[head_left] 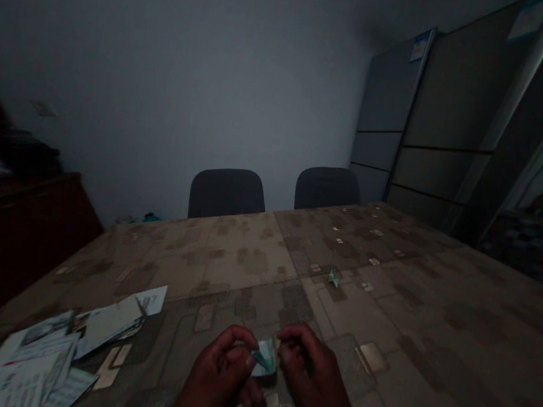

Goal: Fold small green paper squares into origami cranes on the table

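A small piece of folded pale green paper (265,357) is between my two hands, low in the middle of the head view. My left hand (223,373) pinches its left side between thumb and finger. My right hand (311,371) is at the paper's right edge, its thumb and forefinger close together; whether they grip the paper is too dim to tell. Farther off on the patterned tabletop (239,286) stands a small folded green paper piece (333,279).
Loose printed papers (34,362) lie in an overlapping pile at the left front of the table. Two dark chairs (227,192) stand behind the far edge. A reddish-brown cabinet (19,235) is at the left, and tall wardrobe panels (446,113) rise at the back right.
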Tool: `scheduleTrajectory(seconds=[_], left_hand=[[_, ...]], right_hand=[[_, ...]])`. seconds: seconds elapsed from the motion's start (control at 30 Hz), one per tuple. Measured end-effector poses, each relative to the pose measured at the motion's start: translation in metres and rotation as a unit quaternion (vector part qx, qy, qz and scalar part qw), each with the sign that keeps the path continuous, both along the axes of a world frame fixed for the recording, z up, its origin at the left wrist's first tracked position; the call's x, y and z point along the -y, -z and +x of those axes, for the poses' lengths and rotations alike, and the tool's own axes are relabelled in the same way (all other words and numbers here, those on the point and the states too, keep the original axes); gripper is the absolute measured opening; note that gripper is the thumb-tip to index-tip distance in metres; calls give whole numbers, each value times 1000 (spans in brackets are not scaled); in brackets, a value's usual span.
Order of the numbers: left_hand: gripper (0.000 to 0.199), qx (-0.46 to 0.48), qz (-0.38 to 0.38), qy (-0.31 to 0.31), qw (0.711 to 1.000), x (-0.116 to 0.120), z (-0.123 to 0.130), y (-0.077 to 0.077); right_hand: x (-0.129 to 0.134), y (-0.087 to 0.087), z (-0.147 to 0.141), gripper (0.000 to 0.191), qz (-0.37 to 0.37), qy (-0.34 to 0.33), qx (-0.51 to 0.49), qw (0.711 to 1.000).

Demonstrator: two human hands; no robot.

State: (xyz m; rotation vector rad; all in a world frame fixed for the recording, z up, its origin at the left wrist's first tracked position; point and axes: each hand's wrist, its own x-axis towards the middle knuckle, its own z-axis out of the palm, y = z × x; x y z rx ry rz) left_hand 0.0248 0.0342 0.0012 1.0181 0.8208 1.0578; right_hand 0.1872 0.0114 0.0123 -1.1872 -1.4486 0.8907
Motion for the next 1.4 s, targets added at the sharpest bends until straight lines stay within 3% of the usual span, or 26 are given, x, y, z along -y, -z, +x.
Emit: scheduleTrajectory(seconds=[0.2, 0.5, 0.73, 0.93, 1.13, 1.3, 1.4], left_hand=[[32, -15, 17, 13, 1000, 3, 0, -2], [25, -17, 27, 34, 999, -1, -5, 4], [23, -51, 34, 13, 998, 2, -2, -1], [24, -39, 36, -23, 998, 6, 2, -4], [22, -45, 22, -56, 997, 7, 4, -9], [25, -42, -2, -46, 998, 5, 3, -7], [23, -48, 6, -58, 997, 5, 4, -8]], right_hand=[[-1, 0, -3, 22, -81, -39, -75, 993], [-1, 3, -2, 15, -78, -51, -104, 990], [-3, 5, -5, 14, -83, -35, -114, 989], [1, -2, -4, 9, -46, -2, -43, 998], [4, -1, -6, 16, -16, -2, -11, 1000], [5, -1, -7, 15, -36, -24, -38, 998], [5, 2, -9, 26, -55, -48, -50, 996]])
